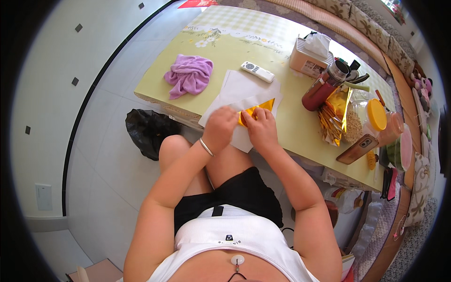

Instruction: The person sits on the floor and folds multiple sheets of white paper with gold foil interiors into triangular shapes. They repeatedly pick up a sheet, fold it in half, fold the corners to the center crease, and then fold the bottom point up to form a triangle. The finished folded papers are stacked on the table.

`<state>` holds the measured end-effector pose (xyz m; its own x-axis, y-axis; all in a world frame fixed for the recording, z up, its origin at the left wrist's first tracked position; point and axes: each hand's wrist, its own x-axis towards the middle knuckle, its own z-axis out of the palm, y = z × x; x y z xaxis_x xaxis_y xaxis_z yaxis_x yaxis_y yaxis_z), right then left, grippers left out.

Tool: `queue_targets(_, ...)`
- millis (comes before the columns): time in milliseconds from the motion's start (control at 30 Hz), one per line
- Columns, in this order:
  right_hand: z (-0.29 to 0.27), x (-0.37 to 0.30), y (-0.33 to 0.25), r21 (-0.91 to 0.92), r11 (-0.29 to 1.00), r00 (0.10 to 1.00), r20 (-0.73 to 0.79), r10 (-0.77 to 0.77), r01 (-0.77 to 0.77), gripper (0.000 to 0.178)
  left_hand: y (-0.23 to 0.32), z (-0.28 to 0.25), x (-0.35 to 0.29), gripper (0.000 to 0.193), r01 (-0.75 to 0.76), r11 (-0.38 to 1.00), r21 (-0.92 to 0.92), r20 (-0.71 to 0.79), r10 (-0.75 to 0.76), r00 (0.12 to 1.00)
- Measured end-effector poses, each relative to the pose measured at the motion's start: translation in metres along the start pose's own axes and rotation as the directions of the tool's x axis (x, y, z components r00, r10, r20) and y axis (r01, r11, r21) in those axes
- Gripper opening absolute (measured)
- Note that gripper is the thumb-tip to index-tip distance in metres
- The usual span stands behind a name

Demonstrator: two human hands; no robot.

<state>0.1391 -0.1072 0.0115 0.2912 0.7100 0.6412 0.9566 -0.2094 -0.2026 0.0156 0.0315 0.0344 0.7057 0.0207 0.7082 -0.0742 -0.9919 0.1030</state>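
A folded piece of shiny gold foil paper lies over white sheets at the table's near edge. My right hand is closed on it, with the thumb and fingers pressed to the foil. Against the foil's left end is my left hand, with a bracelet on its wrist. Its fingers look curled but are smeared by motion, so I cannot make out whether they grip the foil. Just beyond the sheets' far edge rests a white remote control.
A purple cloth lies left on the table. At right stand a tissue box, a dark red flask, gold foil pieces, a yellow-lidded jar and a leaning phone. A black bag sits beside my knee.
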Motion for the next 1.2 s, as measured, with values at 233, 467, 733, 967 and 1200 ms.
queue_targets(233, -0.016, 0.005, 0.007, 0.23, 0.948, 0.975, 0.096, 0.202, -0.219, 0.034, 0.021, 0.007, 0.001, 0.009, 0.267, 0.961, 0.069, 0.285, -0.276, 0.918)
queue_targets(467, -0.013, 0.029, 0.065, 0.186, 0.952, 0.959, 0.195, 0.208, -0.244, 0.035, 0.007, 0.027, 0.023, 0.029, 0.432, 0.891, 0.138, 0.177, -0.452, 0.874)
queue_targets(733, -0.012, 0.062, 0.068, -0.024, 0.953, 0.915, 0.287, -0.284, 0.303, 0.055, 0.0, 0.022, 0.042, 0.04, 0.575, 0.779, 0.252, 0.367, -0.626, 0.688)
queue_targets(967, -0.025, 0.07, 0.068, 0.029, 0.899, 0.671, 0.655, -0.347, 0.437, 0.058, 0.025, 0.036, 0.031, 0.021, 0.283, 0.941, 0.184, 0.328, -0.33, 0.885)
queue_targets(1200, -0.027, 0.014, 0.103, 0.051, 0.973, 0.801, 0.559, -0.214, 0.224, 0.064, 0.045, 0.05, -0.008, 0.044, 0.134, 0.926, 0.354, 0.231, -0.226, 0.946)
